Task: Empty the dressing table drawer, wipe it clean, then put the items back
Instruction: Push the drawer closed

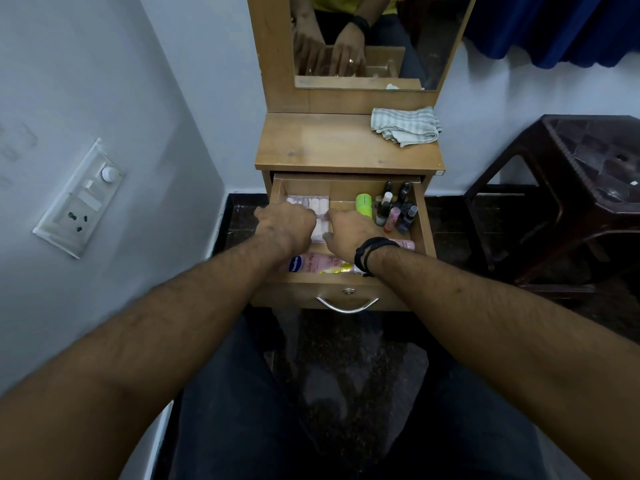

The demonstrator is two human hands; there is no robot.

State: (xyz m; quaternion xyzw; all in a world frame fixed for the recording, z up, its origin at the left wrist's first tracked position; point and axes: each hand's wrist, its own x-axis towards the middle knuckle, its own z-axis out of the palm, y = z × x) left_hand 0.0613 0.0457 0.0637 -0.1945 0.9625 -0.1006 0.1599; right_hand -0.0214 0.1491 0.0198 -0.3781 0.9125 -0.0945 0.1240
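drawer (428, 237): pulled open, both hands inside it, handle (347, 305) nearest the person
Vaseline tube (313, 264): lay flat at drawer front, under both wrists
left hand (285, 226): knuckles up, fingers curled down onto pink-white packet (318, 206); grip itself hidden, couldn't tell
right hand (349, 237): just beside left, fingers down on same packet's right edge; hold not visible, couldn't tell; black band at wrist
green container (363, 204): just right of right hand, upright
small bottles (398, 209): clustered further right, back-right corner
striped cloth (405, 126): beyond hands, on tabletop, right side
mirror (374, 39): farthest, reflected both hands
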